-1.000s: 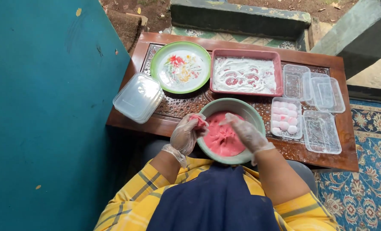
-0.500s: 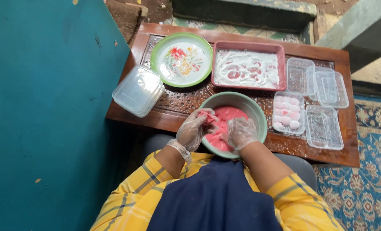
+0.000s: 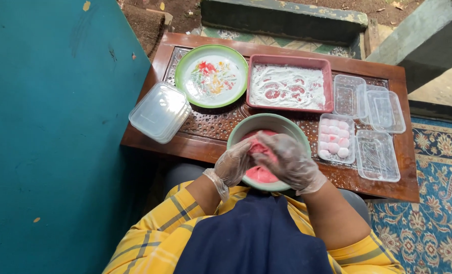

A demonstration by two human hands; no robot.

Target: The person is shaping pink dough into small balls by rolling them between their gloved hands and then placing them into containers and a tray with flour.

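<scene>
Both gloved hands meet over the green bowl (image 3: 269, 124) at the tabletop's (image 3: 210, 147) near edge. The left hand (image 3: 233, 163) and right hand (image 3: 288, 160) together pinch a lump of pink dough (image 3: 260, 148) above the bowl. Beyond the bowl sits a floured pink tray (image 3: 288, 86); right of the bowl, a clear box of 8 dough balls (image 3: 334, 138).

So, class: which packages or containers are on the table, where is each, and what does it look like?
Stack of clear plastic tubs: left edge, upside down, rectangular.
Clear tray of dough balls: right of the green bowl, rectangular, pink and white balls inside.
Empty clear trays: right end, overlapping.
Empty clear tray: near right corner.
</scene>
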